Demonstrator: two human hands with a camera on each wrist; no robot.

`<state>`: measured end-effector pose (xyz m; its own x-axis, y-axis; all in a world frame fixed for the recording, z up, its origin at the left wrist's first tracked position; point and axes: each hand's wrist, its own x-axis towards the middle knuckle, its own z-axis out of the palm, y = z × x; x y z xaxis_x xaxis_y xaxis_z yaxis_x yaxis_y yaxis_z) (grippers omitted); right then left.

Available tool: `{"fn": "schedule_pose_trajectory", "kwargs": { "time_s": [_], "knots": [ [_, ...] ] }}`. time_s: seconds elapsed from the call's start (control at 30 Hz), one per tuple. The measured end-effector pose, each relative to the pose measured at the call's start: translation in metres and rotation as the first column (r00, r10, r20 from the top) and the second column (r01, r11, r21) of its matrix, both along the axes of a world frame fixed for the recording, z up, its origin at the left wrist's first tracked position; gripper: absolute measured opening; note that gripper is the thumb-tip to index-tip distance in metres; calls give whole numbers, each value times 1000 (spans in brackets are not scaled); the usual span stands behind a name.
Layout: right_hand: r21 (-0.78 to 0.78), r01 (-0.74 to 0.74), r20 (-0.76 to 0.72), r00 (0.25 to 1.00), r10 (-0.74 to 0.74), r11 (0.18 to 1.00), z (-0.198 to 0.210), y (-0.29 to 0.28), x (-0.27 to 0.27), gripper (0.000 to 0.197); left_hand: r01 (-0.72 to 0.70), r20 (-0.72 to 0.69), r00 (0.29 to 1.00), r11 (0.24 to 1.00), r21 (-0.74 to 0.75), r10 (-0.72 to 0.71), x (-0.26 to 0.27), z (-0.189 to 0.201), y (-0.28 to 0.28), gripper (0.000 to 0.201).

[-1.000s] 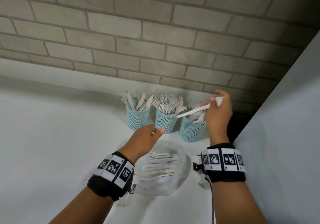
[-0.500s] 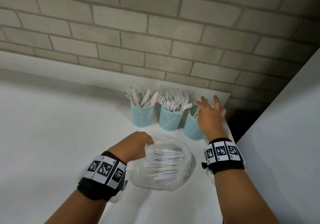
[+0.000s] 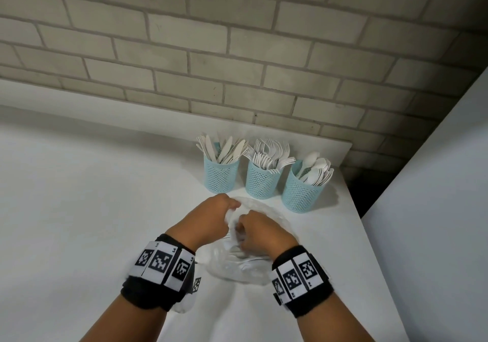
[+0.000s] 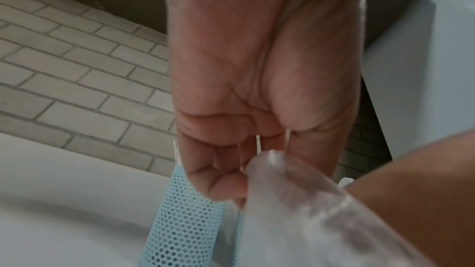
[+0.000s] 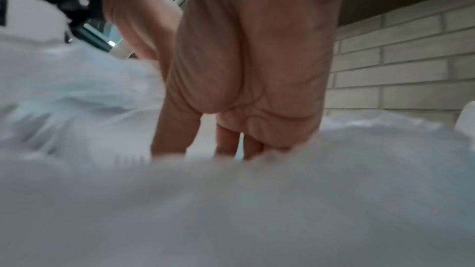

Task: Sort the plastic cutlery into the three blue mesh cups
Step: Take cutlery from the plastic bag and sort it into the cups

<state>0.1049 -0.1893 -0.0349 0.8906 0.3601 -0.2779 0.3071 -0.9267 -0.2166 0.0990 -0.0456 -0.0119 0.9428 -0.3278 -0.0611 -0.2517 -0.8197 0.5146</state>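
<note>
Three blue mesh cups stand in a row by the wall: the left cup (image 3: 220, 176) holds knives, the middle cup (image 3: 260, 183) forks, the right cup (image 3: 299, 195) spoons. In front of them lies a clear plastic bag (image 3: 235, 270) with white cutlery inside. My left hand (image 3: 232, 209) pinches the bag's upper edge (image 4: 272, 159) with curled fingers. My right hand (image 3: 241, 233) reaches down into the bag's mouth. In the right wrist view its fingers (image 5: 226, 139) point downward and their tips vanish behind the crumpled bag (image 5: 231, 210). One mesh cup (image 4: 180, 220) shows just beyond the left hand.
The white table (image 3: 92, 196) meets a brick wall (image 3: 237, 64) behind the cups. Its right edge (image 3: 369, 249) runs close past the spoon cup, with a dark gap and a pale panel (image 3: 435, 209) beyond.
The right hand let a spoon go at the right cup, then came back down into the bag. The left hand dropped to the bag and took hold of its edge.
</note>
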Motion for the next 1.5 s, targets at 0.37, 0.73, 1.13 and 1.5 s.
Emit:
{"fn": "schedule_pose_trajectory", "kwargs": {
  "time_s": [0.37, 0.73, 1.13, 1.5],
  "knots": [
    [-133, 17, 137, 991, 2, 991, -15, 5, 2, 49, -25, 25, 999, 997, -79, 27, -7, 0, 3, 52],
    [-55, 63, 186, 981, -52, 997, -25, 7, -4, 30, -68, 36, 997, 986, -151, 74, -14, -7, 7, 50],
    [93, 80, 118, 989, -90, 993, -14, -11, -4, 19, -60, -4, 998, 983, -176, 60, -16, -7, 0, 49],
    [169, 116, -50, 993, -109, 979, -1, -20, -3, 30, -87, -24, 996, 979, -186, 84, -17, -3, 8, 49]
  ]
}}
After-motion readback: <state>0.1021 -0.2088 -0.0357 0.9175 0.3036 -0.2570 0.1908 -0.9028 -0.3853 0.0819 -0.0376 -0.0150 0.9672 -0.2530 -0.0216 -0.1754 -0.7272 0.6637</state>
